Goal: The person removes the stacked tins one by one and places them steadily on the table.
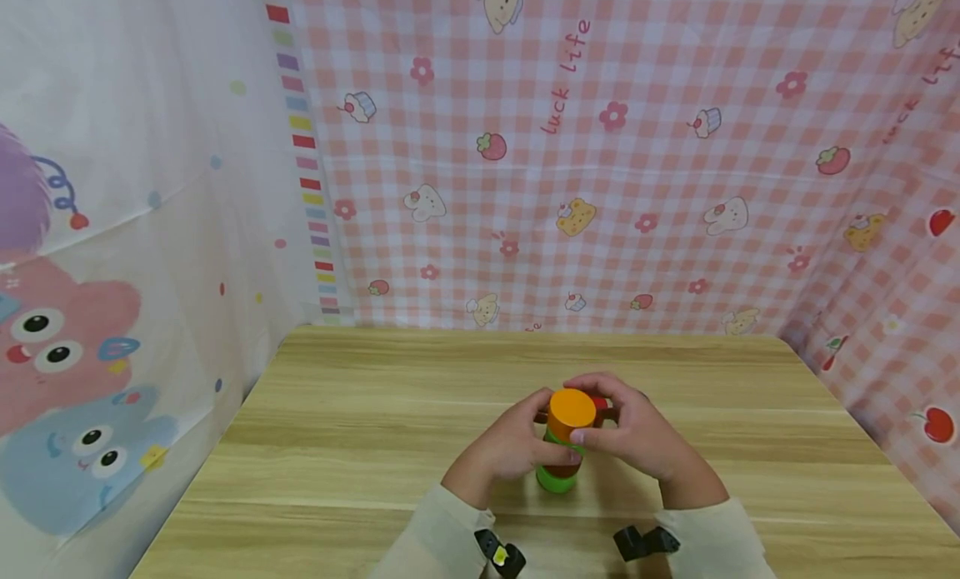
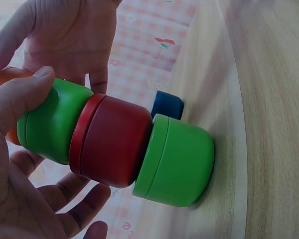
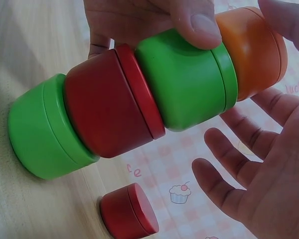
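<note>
Four small round lidded tins stand in one stack on the wooden table. Lowest is a green tin (image 2: 182, 162), with a dark red tin (image 3: 107, 102) above it. Over that sits the upper green tin (image 3: 187, 82), and an orange tin (image 1: 572, 412) tops the stack. My left hand (image 1: 510, 437) grips the upper green tin, its thumb across the near side and the lower fingers spread loosely. My right hand (image 1: 633, 421) holds the orange tin between thumb and index finger. Its other fingers extend beside the stack.
Behind the stack, a separate red tin (image 3: 129, 211) stands on the table (image 1: 337, 446). A dark blue tin (image 2: 168, 105) also stands back there. A pink checked cloth (image 1: 525, 187) hangs along the table's far edge, and a white printed cloth (image 1: 187, 254) hangs at the left.
</note>
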A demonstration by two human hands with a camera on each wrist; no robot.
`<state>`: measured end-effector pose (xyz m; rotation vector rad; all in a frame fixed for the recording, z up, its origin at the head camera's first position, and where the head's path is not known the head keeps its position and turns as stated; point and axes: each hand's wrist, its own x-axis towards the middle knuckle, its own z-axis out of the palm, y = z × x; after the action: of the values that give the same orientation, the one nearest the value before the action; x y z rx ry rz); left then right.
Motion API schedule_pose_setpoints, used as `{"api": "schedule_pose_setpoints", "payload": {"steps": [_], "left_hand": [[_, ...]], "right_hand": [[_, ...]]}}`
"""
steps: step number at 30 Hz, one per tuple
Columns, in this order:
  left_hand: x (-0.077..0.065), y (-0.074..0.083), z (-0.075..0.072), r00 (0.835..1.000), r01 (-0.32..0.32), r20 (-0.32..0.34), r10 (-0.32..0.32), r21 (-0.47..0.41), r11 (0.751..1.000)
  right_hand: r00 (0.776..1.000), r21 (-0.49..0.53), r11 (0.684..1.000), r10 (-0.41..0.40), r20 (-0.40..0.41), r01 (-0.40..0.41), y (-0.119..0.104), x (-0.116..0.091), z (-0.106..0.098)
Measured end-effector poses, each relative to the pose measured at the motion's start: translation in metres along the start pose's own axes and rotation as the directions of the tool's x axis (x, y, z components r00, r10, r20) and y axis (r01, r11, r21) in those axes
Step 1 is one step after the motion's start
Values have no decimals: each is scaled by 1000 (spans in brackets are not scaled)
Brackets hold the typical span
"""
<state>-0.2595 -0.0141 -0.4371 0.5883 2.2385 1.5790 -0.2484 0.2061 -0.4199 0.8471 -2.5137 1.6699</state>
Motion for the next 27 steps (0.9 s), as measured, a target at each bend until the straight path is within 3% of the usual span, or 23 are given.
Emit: {"api": "schedule_pose_setpoints", "payload": {"steps": [27], "left_hand": [[1,0,-1,1000,25,7,-25,8,1000]], "right_hand": [[999,47,998,-28,-32,29,-5,-3,-9]]}}
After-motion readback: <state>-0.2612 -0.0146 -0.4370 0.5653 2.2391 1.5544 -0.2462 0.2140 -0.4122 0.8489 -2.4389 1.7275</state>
